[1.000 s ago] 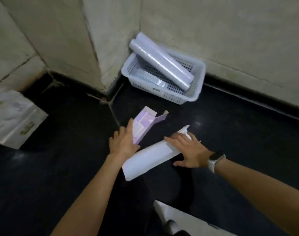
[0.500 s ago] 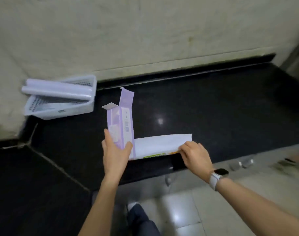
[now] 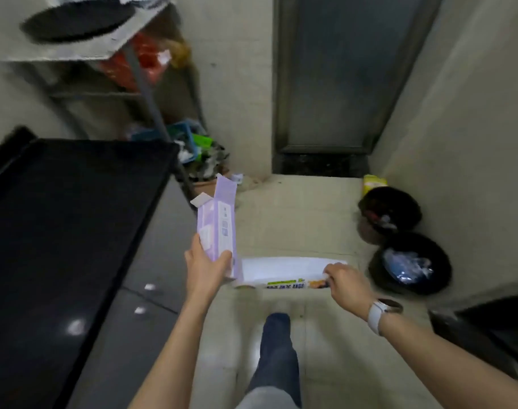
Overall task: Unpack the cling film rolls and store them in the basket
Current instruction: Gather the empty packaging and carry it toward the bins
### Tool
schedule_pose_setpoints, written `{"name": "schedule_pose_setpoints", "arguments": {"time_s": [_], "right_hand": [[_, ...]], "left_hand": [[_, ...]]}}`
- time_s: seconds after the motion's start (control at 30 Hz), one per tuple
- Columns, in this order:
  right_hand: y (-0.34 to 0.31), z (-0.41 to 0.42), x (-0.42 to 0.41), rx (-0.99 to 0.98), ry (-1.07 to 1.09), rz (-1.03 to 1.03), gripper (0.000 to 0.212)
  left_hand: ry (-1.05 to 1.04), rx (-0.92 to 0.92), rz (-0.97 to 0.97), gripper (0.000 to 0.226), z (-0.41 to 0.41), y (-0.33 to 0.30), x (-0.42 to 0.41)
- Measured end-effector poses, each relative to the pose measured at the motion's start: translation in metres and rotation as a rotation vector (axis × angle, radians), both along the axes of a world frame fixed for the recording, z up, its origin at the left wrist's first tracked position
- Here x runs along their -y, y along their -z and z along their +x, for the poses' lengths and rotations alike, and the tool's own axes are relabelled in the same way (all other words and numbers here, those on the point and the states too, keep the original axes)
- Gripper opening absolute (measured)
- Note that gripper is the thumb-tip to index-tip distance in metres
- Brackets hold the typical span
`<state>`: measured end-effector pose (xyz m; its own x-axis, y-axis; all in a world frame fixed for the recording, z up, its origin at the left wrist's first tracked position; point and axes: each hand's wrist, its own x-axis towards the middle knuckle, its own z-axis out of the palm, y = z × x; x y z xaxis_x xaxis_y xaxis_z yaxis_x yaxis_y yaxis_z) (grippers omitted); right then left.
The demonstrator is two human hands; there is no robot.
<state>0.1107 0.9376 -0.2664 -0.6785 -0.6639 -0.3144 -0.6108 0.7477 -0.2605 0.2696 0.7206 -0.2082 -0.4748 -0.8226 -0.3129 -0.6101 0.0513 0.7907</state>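
You are facing a narrow tiled floor (image 3: pixel 281 219) that ends at a dark door (image 3: pixel 340 78), with a black counter (image 3: pixel 75 219) to your left and two dark bins (image 3: pixel 411 261) against the wall on the right. Your left hand (image 3: pixel 206 265) is closed round the lower end of a purple box (image 3: pixel 218 225), which stands nearly upright with its top flaps open. Your right hand (image 3: pixel 345 283) pinches the right end of a white box (image 3: pixel 284 273), which lies level between your hands, its left end just beside the purple one. Both boxes are held in the air over the floor, off the counter.

Neither the basket nor any cling film roll shows in this view, so you cannot tell from here how many rolls are stored. The purple box looks empty, judging by its open, flattened top; whether the white one still holds a roll cannot be told. If both are empty, the unpacking is likely done and only the packaging is left to throw away, probably in the bins ahead
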Motion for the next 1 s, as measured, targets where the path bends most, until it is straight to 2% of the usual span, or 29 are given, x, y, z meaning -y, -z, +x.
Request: {"name": "schedule_pose_setpoints", "arguments": {"time_s": [0.13, 0.23, 0.33, 0.43, 0.57, 0.7, 0.83, 0.93, 1.0], "right_hand": [[0.028, -0.091, -0.076, 0.195, 0.356, 0.077, 0.025], [0.045, -0.167, -0.110, 0.339, 0.663, 0.065, 0.022], [0.060, -0.233, -0.134, 0.454, 1.012, -0.091, 0.023], [0.090, -0.287, -0.162, 0.480, 1.385, -0.299, 0.023], [0.163, -0.343, -0.205, 0.556, 1.694, -0.478, 0.023], [0.267, -0.386, -0.237, 0.630, 1.832, -0.563, 0.021], [0.373, -0.424, -0.261, 0.695, 1.816, -0.586, 0.017], [0.421, -0.439, -0.272, 0.800, 1.808, -0.540, 0.041], [0.428, -0.443, -0.276, 0.838, 1.754, -0.461, 0.047]], "left_hand": [[0.329, 0.112, 0.077, 0.080, -0.158, 0.031, -0.020], [0.564, 0.206, 0.132, 0.073, -0.275, 0.058, -0.046], [0.759, 0.274, 0.204, 0.063, -0.381, 0.088, -0.086], [0.871, 0.363, 0.263, 0.053, -0.468, 0.127, -0.135], [0.953, 0.428, 0.283, 0.040, -0.547, 0.204, -0.201], [1.073, 0.465, 0.208, 0.024, -0.599, 0.317, -0.258], [1.180, 0.522, 0.174, 0.041, -0.631, 0.434, -0.306], [1.235, 0.613, 0.151, 0.058, -0.635, 0.479, -0.328], [1.280, 0.683, 0.049, 0.061, -0.633, 0.485, -0.334]]}}
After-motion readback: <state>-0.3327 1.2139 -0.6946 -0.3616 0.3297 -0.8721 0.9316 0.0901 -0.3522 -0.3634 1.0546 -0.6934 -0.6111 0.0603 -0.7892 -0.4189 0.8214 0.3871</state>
